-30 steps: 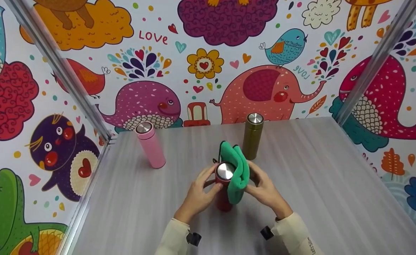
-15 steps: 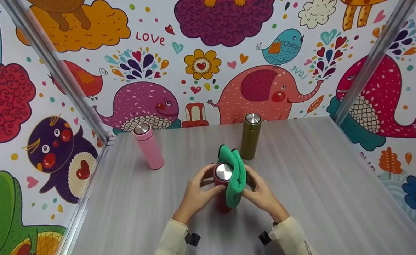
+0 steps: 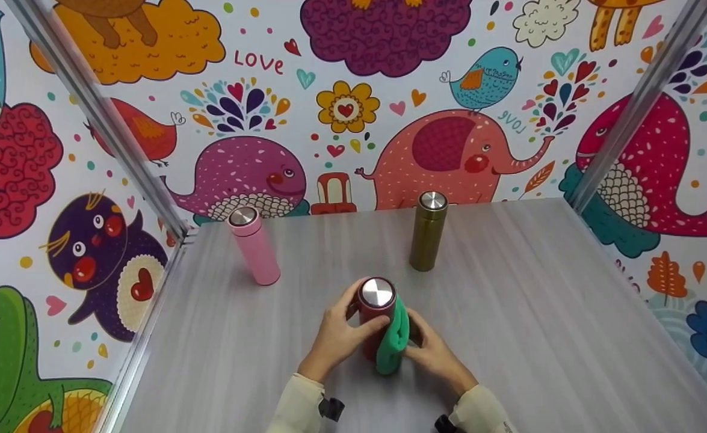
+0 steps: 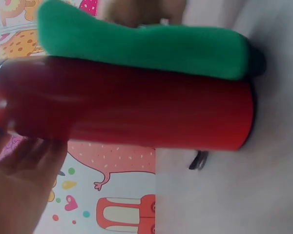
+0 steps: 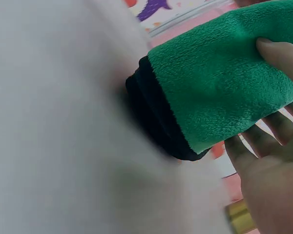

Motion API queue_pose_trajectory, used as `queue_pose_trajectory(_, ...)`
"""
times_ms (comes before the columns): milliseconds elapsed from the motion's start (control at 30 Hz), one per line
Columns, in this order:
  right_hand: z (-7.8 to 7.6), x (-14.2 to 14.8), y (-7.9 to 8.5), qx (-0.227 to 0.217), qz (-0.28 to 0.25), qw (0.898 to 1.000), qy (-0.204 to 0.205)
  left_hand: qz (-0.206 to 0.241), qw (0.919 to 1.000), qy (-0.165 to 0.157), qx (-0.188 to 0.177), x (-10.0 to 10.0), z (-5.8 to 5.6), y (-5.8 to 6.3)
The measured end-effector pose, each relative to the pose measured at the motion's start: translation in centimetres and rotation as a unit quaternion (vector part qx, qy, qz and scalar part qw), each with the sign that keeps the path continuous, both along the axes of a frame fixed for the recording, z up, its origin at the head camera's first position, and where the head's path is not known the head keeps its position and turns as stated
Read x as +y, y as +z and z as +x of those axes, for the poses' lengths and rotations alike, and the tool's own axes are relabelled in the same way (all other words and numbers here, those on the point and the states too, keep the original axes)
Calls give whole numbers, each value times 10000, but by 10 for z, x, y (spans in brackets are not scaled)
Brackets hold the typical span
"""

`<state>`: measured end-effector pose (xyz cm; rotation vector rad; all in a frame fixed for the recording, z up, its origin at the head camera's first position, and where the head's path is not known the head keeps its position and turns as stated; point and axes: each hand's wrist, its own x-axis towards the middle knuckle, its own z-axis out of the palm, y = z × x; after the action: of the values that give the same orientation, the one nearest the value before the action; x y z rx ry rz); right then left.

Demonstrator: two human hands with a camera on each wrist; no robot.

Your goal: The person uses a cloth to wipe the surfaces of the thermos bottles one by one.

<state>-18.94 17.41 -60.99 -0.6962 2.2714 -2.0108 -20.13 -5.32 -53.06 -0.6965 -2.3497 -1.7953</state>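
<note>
My left hand [image 3: 338,334] grips a dark red thermos flask [image 3: 372,328] near its top, with the thumb across the front below the silver lid. The flask stands upright over the table in the head view. In the left wrist view the red flask [image 4: 127,105] lies sideways across the picture, a green cloth along its side. My right hand [image 3: 434,352] holds that folded green cloth [image 3: 394,346] against the flask's right side. The right wrist view shows the cloth [image 5: 224,83] with a dark edge, thumb on one face and fingers under the other.
A pink thermos flask [image 3: 257,249] stands at the back left of the grey table [image 3: 540,313]. An olive green flask [image 3: 429,234] stands at the back, right of centre. Walls with printed cartoon animals and metal posts [image 3: 97,114] enclose the table.
The right hand and the cloth have moved down along the red flask, uncovering its upper part. The left hand keeps its grip. Pink and olive flasks stay in place.
</note>
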Motion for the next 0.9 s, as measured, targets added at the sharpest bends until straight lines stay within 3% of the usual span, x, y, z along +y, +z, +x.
queue_pose_trajectory(133,0,-1,-6,-149,30,9999,-47,76,9997,176,-121,-1,-1,0)
queue_pose_trajectory(300,-1,-2,-2,-177,29,9998,-98,67,9993,102,-360,-4,-2,2)
queue_pose_trajectory(433,3,-6,14,-246,-69,9995,-208,-103,9988,14,-477,-6,-2,5)
queue_pose_trajectory(567,2,-6,29,-108,-200,9995,-229,-158,9996,7,-228,-10,-2,3)
queue_pose_trajectory(667,-4,-4,35,237,-351,9991,-91,46,9999,-63,68,-13,-2,-1)
queue_pose_trajectory(800,-8,-4,56,489,-492,9976,15,273,9989,-268,267,-17,-2,-3)
queue_pose_trajectory(900,-10,-4,71,679,-530,9963,34,162,9988,-322,340,-18,-2,-3)
